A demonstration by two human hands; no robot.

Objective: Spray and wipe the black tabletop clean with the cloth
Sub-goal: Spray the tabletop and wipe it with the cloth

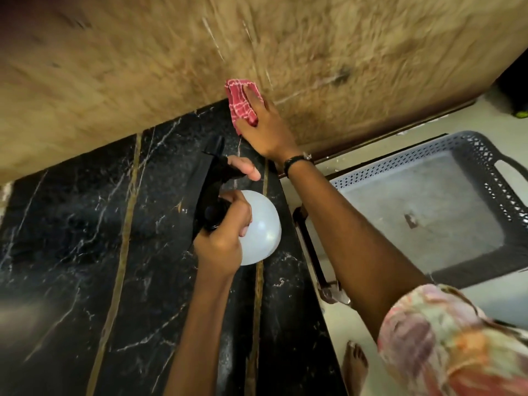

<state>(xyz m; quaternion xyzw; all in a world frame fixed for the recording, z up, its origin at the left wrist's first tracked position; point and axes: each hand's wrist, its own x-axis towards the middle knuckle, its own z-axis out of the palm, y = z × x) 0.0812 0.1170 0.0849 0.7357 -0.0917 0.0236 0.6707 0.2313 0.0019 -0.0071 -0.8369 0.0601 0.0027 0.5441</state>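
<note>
The person works at the right end of the black marble surface (85,252), which is crossed by thin gold inlay lines and meets a tan, blurred wall (285,38) at its far edge. The right hand (265,124) lies flat on the red checked cloth (241,104), fingers straight and pressing it where the surface meets the wall. It carries the cloth without curling round it, apart from the thumb, which tucks at the cloth's lower edge.

The left hand (223,241) is clamped round the neck of the spray bottle (257,227), with one finger reaching forward to the black trigger head (213,167). The bottle's pale round body sits nearer the person. Its long axis runs away from the body, so the nozzle points up and left over the dark stone, toward the wall.

The deciding relation is this: the cloth lies ahead and to the right of the nozzle, outside its line. The unwiped stretch of the surface probably lies left of and nearer than the cloth, so the right hand would need to draw the cloth leftward and back. A grey perforated basket (428,212) stands on the floor to the right.
</note>
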